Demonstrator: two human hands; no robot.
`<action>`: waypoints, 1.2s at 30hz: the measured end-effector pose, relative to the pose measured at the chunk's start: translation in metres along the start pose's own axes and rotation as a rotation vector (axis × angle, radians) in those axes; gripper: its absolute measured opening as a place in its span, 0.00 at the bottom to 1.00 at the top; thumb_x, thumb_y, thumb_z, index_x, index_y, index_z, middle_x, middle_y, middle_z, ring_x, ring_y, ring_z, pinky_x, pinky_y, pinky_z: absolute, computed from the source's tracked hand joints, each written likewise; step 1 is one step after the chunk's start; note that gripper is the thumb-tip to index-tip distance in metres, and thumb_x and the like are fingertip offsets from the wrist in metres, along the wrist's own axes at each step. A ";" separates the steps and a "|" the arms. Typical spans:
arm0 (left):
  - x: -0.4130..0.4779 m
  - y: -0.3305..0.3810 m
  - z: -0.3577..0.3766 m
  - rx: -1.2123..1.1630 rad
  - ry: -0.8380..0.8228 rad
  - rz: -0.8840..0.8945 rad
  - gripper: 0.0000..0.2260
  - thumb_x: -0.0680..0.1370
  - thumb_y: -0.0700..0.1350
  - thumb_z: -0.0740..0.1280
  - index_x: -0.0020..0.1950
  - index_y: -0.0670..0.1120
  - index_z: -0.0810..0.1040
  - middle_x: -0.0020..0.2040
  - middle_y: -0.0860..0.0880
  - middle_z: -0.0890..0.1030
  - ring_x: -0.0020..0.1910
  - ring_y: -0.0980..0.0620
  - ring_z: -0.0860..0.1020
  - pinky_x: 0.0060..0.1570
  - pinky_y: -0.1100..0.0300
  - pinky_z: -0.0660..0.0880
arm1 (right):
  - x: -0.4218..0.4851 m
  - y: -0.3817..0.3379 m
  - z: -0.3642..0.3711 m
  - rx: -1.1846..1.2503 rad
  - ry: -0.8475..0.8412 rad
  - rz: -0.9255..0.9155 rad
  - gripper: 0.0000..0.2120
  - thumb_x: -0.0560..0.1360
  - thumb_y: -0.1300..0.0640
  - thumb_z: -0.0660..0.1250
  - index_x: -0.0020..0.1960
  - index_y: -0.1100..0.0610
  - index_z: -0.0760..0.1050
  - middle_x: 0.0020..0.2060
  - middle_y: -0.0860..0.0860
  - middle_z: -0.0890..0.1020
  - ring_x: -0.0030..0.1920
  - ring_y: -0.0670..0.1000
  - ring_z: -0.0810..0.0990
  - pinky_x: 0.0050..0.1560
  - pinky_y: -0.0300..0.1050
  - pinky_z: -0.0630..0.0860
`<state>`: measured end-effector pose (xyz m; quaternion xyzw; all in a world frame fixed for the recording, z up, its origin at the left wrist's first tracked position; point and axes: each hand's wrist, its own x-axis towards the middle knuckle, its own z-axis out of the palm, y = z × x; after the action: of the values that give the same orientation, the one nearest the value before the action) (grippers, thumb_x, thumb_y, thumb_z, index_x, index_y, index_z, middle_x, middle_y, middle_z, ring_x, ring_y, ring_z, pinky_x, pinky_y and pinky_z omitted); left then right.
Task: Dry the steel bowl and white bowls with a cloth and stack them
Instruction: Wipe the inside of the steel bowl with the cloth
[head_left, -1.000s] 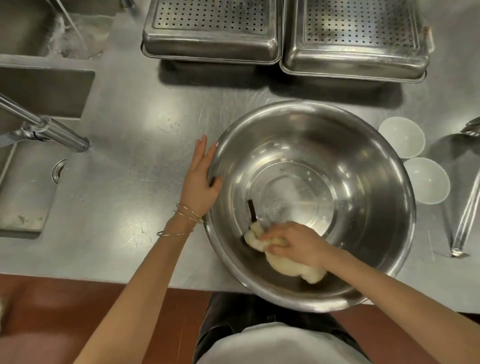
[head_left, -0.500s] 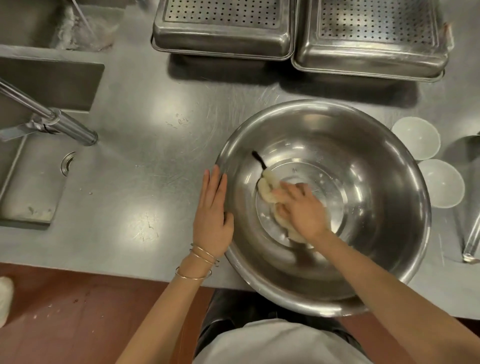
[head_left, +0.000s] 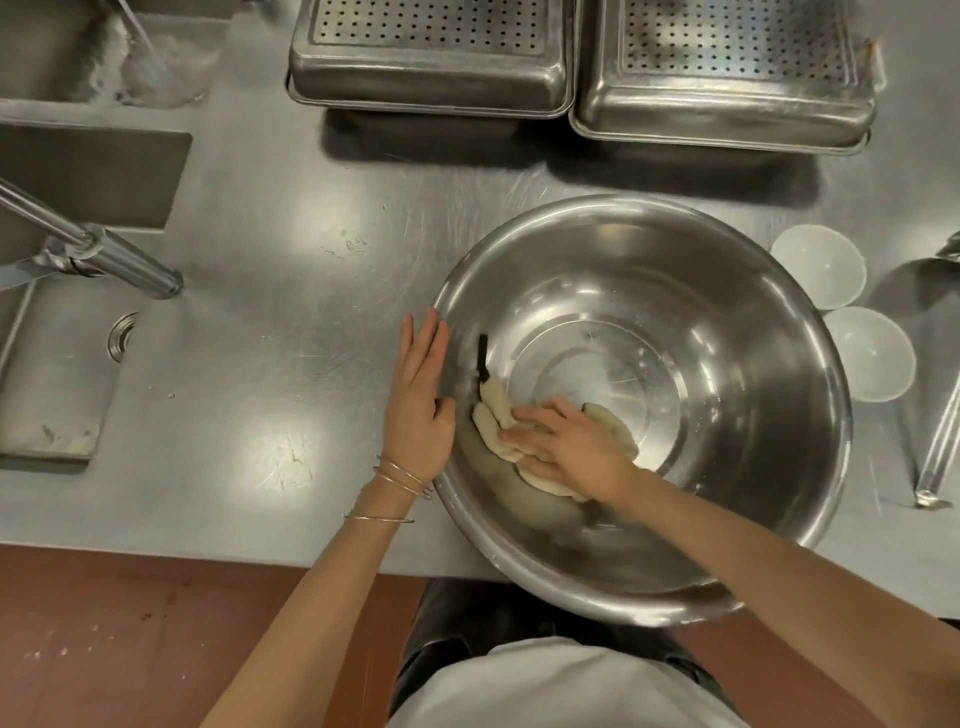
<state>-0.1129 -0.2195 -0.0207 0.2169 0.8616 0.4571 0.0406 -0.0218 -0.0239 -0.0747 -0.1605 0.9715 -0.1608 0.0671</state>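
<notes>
A large steel bowl (head_left: 727, 312) sits on the steel counter, overhanging its near edge. My right hand (head_left: 571, 444) presses a pale cream cloth (head_left: 493, 415) against the bowl's inner left wall; a dark tag sticks up from the cloth. Flat against the outside of the bowl's left rim lies my left hand (head_left: 418, 405), fingers straight and thumb hooked over the edge. Two small white bowls (head_left: 820, 265) (head_left: 870, 353) stand side by side, upright, just right of the steel bowl.
Two upturned perforated steel pans (head_left: 431, 52) (head_left: 727, 67) line the counter's back. A sink (head_left: 52, 364) with a tap (head_left: 104, 260) lies at the left. A metal utensil (head_left: 940, 447) rests at the far right. Red floor lies below the counter edge.
My right hand has swept the cloth from the bowl's near wall up across the bottom and back to the lower left wall. My left hand slid down along the left rim.
</notes>
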 end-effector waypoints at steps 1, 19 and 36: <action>0.001 -0.002 -0.002 0.015 -0.011 0.018 0.32 0.70 0.31 0.55 0.75 0.43 0.57 0.76 0.51 0.53 0.75 0.56 0.43 0.61 0.38 0.70 | -0.010 0.012 -0.005 -0.047 -0.030 -0.050 0.17 0.72 0.45 0.59 0.59 0.44 0.76 0.59 0.47 0.78 0.53 0.53 0.74 0.38 0.47 0.78; -0.040 -0.010 -0.008 0.386 -0.056 0.791 0.18 0.73 0.45 0.52 0.28 0.43 0.75 0.27 0.48 0.74 0.28 0.48 0.71 0.43 0.56 0.70 | -0.038 -0.020 -0.006 0.155 -0.097 0.010 0.18 0.70 0.43 0.60 0.57 0.45 0.78 0.53 0.47 0.79 0.50 0.47 0.71 0.46 0.33 0.67; -0.035 -0.001 0.011 0.445 0.040 0.754 0.17 0.72 0.44 0.52 0.28 0.43 0.75 0.26 0.47 0.74 0.27 0.47 0.71 0.39 0.56 0.68 | -0.054 -0.101 -0.113 0.265 -0.216 0.434 0.17 0.75 0.41 0.59 0.63 0.38 0.71 0.58 0.40 0.76 0.58 0.48 0.74 0.54 0.44 0.71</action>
<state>-0.0790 -0.2261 -0.0322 0.5106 0.8004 0.2472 -0.1936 0.0376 -0.0639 0.0700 0.0455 0.9408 -0.2504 0.2238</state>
